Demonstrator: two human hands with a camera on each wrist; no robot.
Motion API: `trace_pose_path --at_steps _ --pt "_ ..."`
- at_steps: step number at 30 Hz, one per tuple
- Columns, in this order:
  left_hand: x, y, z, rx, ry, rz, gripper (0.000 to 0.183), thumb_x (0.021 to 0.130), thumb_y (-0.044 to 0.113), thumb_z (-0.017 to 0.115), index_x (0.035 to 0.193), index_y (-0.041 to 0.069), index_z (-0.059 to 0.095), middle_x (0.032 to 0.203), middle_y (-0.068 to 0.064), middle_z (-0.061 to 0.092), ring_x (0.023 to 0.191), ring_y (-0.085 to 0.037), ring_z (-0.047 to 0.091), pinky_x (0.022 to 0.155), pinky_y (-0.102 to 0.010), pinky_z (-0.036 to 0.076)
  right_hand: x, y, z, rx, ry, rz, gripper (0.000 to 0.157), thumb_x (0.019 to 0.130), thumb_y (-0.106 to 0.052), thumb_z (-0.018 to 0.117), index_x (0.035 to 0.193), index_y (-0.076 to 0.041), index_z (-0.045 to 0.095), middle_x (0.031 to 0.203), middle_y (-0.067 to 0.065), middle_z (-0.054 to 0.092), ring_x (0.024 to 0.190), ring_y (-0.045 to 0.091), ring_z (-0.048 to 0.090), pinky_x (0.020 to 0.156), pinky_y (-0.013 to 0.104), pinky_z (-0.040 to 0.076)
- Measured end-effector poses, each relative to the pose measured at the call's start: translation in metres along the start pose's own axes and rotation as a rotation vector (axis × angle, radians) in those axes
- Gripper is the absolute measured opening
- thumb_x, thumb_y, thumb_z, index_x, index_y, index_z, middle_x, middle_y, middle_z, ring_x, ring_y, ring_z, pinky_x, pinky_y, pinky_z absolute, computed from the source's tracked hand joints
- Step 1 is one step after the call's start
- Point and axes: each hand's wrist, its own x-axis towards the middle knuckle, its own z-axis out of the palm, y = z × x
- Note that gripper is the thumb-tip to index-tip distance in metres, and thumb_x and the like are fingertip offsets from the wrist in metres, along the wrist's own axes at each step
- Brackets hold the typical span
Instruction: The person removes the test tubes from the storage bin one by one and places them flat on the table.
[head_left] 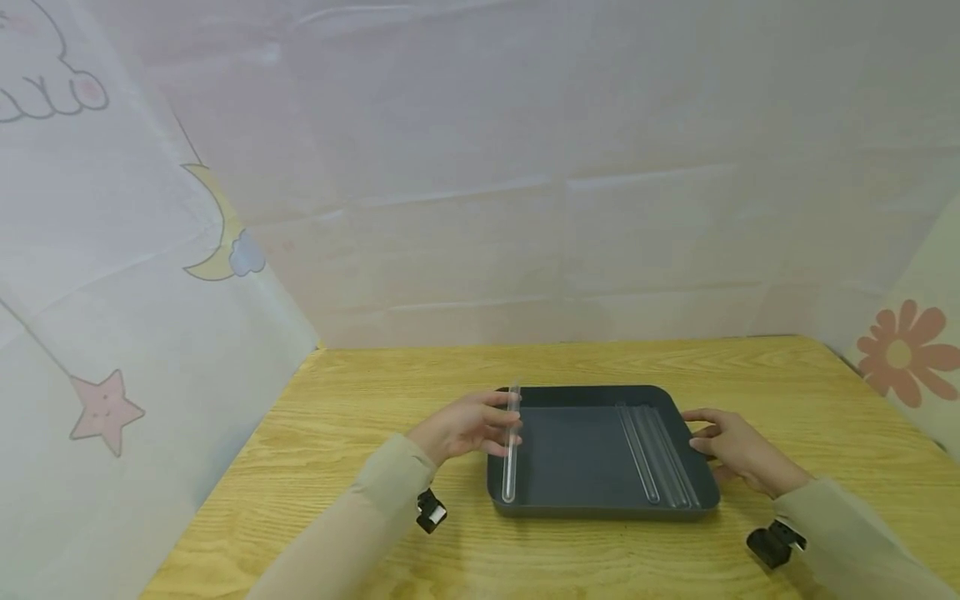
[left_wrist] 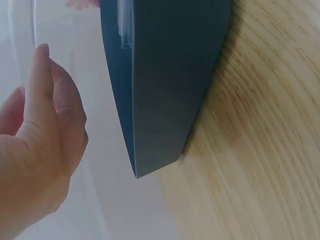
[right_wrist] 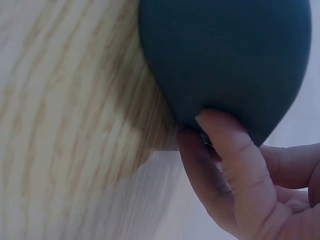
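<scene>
A clear test tube (head_left: 510, 477) stands out above the left end of a dark grey tray (head_left: 577, 507), pinched by the fingers of my left hand (head_left: 476, 425). In the left wrist view, thumb and fingers (left_wrist: 37, 100) hold that tube at the frame's upper left. More clear test tubes (head_left: 663, 458) lie side by side along the tray's right part, their exact number hard to tell. My right hand (head_left: 738, 450) grips the tray's right end, with fingers (right_wrist: 235, 155) against its outer wall in the right wrist view.
The tray rests on a wood-grain table (head_left: 405, 367). Pale printed sheets (head_left: 525, 208) rise behind and at both sides of the table. A small black camera (head_left: 431, 510) sits on the left wrist, another black camera (head_left: 772, 543) on the right.
</scene>
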Motion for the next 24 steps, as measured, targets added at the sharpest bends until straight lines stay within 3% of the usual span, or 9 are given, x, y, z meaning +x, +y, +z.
trace_pose_path --at_steps 5,10,14,19,24 --pt "-0.004 -0.002 -0.005 -0.006 -0.009 0.007 0.054 0.1 0.003 0.052 0.15 0.0 0.031 0.135 -0.031 0.045 0.089 -0.021 0.066 0.06 -0.023 0.057 0.0 0.0 0.0 0.005 -0.005 -0.001 0.05 0.1 0.006 0.043 0.144 0.018 0.021 0.124 0.045 0.039 0.101 0.043 0.059 0.067 0.042 0.058" --pt "-0.005 -0.006 -0.01 -0.018 -0.012 0.014 0.055 0.1 0.004 0.052 0.15 0.0 0.03 0.135 -0.031 0.045 0.091 -0.022 0.066 0.062 -0.024 0.057 0.0 0.0 -0.001 0.004 -0.008 0.001 0.05 0.1 0.006 0.042 0.144 0.018 0.02 0.124 0.045 0.039 0.101 0.043 0.059 0.066 0.041 0.057" --pt "-0.007 -0.008 -0.013 -0.023 0.005 0.009 0.054 0.1 0.004 0.052 0.15 0.0 0.031 0.126 -0.027 0.051 0.086 -0.02 0.065 0.062 -0.024 0.057 0.0 0.0 -0.001 0.01 -0.012 -0.002 0.05 0.1 0.007 0.043 0.144 0.018 0.02 0.125 0.046 0.037 0.105 0.049 0.055 0.069 0.042 0.058" --pt "-0.01 -0.01 -0.018 -0.031 0.028 0.008 0.052 0.1 0.002 0.051 0.149 -0.002 0.033 0.105 -0.013 0.056 0.082 -0.019 0.064 0.063 -0.024 0.056 0.0 0.0 -0.001 0.016 -0.009 -0.003 0.05 0.1 0.006 0.043 0.144 0.017 0.021 0.124 0.045 0.038 0.103 0.047 0.057 0.068 0.042 0.058" --pt "-0.013 -0.01 -0.025 -0.042 0.041 0.013 0.053 0.1 0.002 0.051 0.149 -0.001 0.033 0.103 -0.011 0.056 0.082 -0.02 0.064 0.064 -0.024 0.056 0.0 0.0 -0.001 0.034 -0.013 0.0 0.051 0.1 0.007 0.043 0.144 0.018 0.02 0.124 0.046 0.037 0.103 0.046 0.057 0.069 0.043 0.058"
